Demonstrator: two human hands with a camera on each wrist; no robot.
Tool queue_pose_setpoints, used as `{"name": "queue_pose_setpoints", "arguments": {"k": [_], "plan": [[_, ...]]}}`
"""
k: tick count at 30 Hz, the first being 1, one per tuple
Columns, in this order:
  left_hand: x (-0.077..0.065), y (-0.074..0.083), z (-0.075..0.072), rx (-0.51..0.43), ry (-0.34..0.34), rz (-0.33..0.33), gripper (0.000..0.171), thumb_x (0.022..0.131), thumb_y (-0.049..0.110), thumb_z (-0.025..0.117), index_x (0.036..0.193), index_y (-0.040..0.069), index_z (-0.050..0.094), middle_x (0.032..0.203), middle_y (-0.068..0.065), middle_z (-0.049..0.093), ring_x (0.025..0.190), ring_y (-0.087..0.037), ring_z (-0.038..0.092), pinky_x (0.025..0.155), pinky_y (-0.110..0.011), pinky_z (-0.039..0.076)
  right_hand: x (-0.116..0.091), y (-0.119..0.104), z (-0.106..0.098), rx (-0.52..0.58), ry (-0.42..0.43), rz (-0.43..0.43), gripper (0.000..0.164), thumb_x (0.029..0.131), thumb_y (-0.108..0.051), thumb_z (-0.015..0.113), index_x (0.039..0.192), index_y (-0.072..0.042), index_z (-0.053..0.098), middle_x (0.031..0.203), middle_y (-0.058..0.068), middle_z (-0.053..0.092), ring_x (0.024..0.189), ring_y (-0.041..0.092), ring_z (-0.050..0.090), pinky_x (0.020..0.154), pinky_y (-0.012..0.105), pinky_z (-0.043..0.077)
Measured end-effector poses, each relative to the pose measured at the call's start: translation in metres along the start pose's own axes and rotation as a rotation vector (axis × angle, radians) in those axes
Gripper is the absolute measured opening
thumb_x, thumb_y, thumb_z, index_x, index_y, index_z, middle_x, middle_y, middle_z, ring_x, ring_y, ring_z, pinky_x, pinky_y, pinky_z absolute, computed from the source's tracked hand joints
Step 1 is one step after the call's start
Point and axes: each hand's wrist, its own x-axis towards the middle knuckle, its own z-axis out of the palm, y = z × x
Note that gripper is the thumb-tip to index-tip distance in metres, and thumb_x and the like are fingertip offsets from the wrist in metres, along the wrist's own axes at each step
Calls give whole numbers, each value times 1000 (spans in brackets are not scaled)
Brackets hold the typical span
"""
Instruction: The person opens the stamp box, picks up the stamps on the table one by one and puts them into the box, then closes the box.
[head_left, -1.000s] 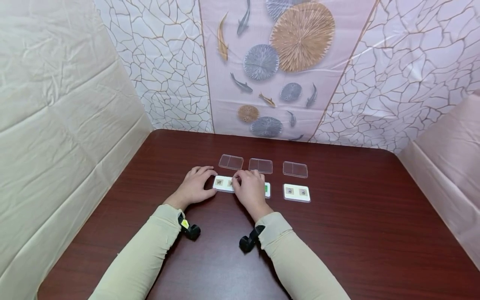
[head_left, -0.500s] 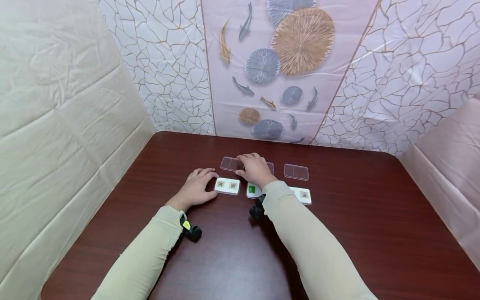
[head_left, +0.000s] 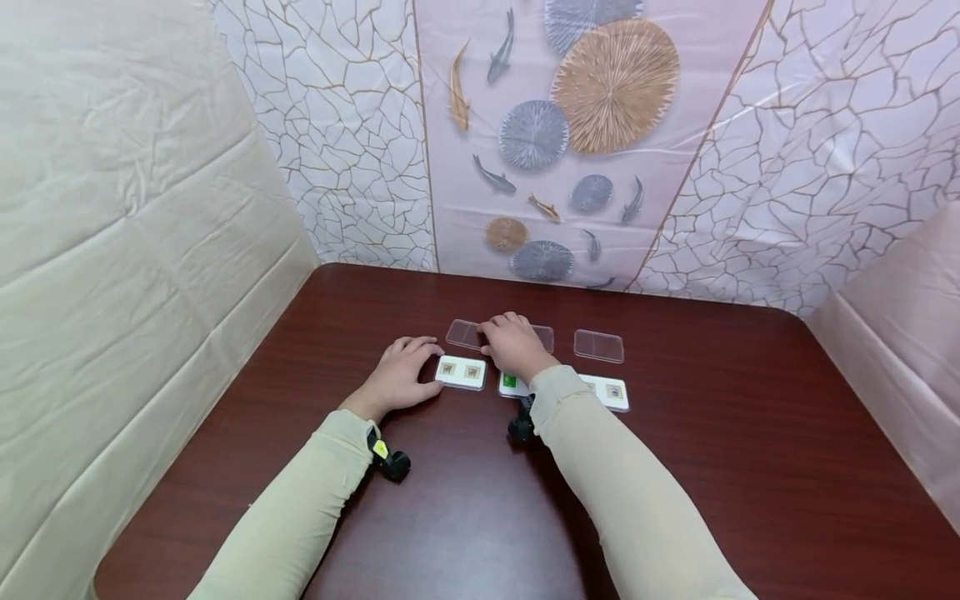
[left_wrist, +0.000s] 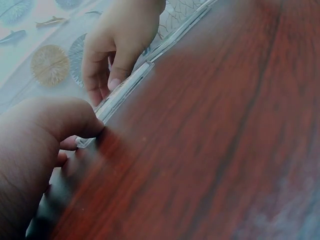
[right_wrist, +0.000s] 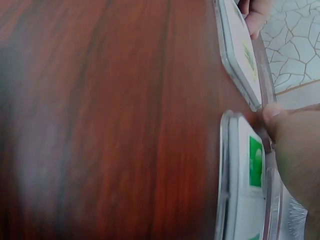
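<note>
My left hand (head_left: 401, 375) holds the left end of a clear plastic case (head_left: 461, 372) with a white insert bearing two small brown pictures. Its thumb lies on the near edge and its fingers at the far side, as the left wrist view shows. My right hand (head_left: 517, 343) reaches over the middle case (head_left: 509, 382), which has a green picture. It grips the right end of the leftmost clear lid (head_left: 462, 333) between thumb and fingers, though the fingertips are mostly hidden. In the right wrist view the thumb (right_wrist: 272, 112) is at that lid's edge.
Another white case (head_left: 617, 393) lies to the right, partly covered by my right sleeve. Behind the cases, a middle clear lid (head_left: 545, 335) and a right clear lid (head_left: 598, 346) lie on the dark red table (head_left: 750, 433). Patterned cloth hangs behind the table.
My right hand has left the cases, moved away from me and taken the right end of the leftmost lid. My left hand has stayed at the left case.
</note>
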Motion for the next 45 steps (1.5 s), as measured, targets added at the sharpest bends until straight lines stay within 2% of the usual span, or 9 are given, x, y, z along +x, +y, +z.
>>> {"name": "queue_pose_setpoints", "arguments": {"k": [15,24,31,37,45], "plan": [[1,-4,2,-12,12,-21,53,84,36,70,130,13,59,152,-7,46,138,-35,37,115,-57,24,-23,-1,-1,89,27,-153,34,103,-26,59,134,-12,62,133,12,60,130,32,47,118,45,25],[2,-2,1,-14,15,-17,67,83,36,70,141,9,50,150,-9,47,137,-36,37,116,-56,24,-33,-1,0,108,47,-232,33,102,-24,61,132,-11,62,130,11,62,123,29,52,118,45,24],[1,-1,1,-6,14,3,72,84,36,69,148,12,46,151,-10,47,137,-38,37,115,-57,24,-41,-4,-1,135,44,-285,32,101,-23,62,131,-13,63,128,10,62,120,28,52,117,46,26],[1,-2,4,15,11,19,66,85,36,68,146,16,51,153,-11,45,137,-39,37,114,-59,25,-45,-7,-1,138,69,-324,30,99,-24,65,127,-13,65,126,10,64,120,29,53,117,47,27],[1,0,3,11,2,19,59,87,36,68,142,18,55,153,-10,45,137,-39,36,114,-59,25,-47,-9,-1,123,75,-316,34,98,-29,67,127,-13,65,126,10,63,120,28,53,117,47,27]]}}
